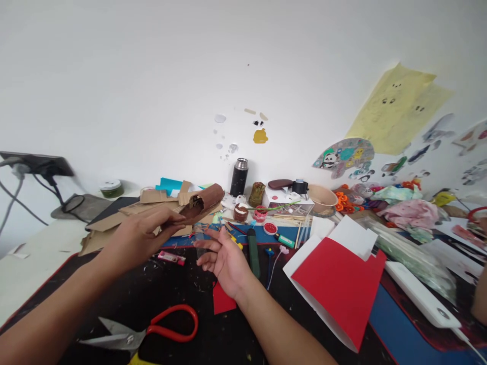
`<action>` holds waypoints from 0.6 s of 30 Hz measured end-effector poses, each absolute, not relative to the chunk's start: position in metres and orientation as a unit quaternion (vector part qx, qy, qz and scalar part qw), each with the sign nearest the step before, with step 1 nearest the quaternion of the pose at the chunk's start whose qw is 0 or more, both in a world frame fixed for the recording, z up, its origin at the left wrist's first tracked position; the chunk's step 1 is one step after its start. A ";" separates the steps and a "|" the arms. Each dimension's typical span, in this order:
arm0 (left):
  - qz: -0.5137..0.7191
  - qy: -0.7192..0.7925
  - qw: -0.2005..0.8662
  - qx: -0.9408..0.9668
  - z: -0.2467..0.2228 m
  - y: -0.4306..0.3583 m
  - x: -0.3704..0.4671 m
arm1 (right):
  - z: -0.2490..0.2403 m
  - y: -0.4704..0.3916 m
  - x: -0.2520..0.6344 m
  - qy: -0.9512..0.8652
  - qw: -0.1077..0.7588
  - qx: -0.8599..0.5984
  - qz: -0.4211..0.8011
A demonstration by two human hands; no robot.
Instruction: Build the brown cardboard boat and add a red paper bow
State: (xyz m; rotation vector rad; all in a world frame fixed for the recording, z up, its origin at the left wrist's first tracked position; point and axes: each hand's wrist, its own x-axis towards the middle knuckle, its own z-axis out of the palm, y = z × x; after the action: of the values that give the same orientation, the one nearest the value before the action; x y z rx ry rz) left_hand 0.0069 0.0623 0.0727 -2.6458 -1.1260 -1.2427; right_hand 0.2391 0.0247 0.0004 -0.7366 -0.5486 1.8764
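My left hand (pixel 133 234) pinches the flat edge of a brown-painted cardboard piece (pixel 212 196), whose far end is rolled into a tube. It is held up over the middle of the desk. Palm turned up, my right hand (pixel 230 263) is just below and to the right, its fingers apart and slightly bent. A see-through strip (pixel 200 242) shows beside those fingertips; I cannot tell whether they touch it. Under the right wrist lies a small red paper piece (pixel 223 299). Red-handled scissors (pixel 173 324) rest with open blades on the black mat near the front.
Red and white paper sheets (pixel 338 284) lie to the right, near a white power strip (pixel 422 296). A dark green tool (pixel 253 253) sits mid-mat. Behind are flattened cardboard (pixel 110 223), a black thermos (pixel 239 177), small paint pots (pixel 270 228) and a beige bowl (pixel 321 198).
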 end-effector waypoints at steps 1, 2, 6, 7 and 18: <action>-0.402 -0.363 -0.007 -0.841 0.073 0.062 0.007 | 0.000 0.025 0.239 -0.230 0.503 -0.305 0.775; -0.404 -0.371 -0.021 -0.836 0.074 0.061 0.008 | -0.001 0.025 0.239 -0.233 0.504 -0.304 0.774; -0.404 -0.431 -0.093 -0.801 0.082 0.057 0.010 | -0.001 0.025 0.238 -0.243 0.508 -0.299 0.770; -0.406 -0.447 -0.112 -0.789 0.084 0.056 0.010 | -0.001 0.025 0.238 -0.244 0.509 -0.298 0.770; -0.479 -0.493 -0.342 -0.641 0.089 0.060 0.006 | 0.000 0.024 0.239 -0.245 0.509 -0.303 0.767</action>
State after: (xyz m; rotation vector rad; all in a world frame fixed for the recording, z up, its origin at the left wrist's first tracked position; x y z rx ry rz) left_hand 0.0058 0.0602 0.0886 -2.6185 -2.0154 -1.9563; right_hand 0.2395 0.0241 -0.0005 -0.7286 -0.5910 1.8484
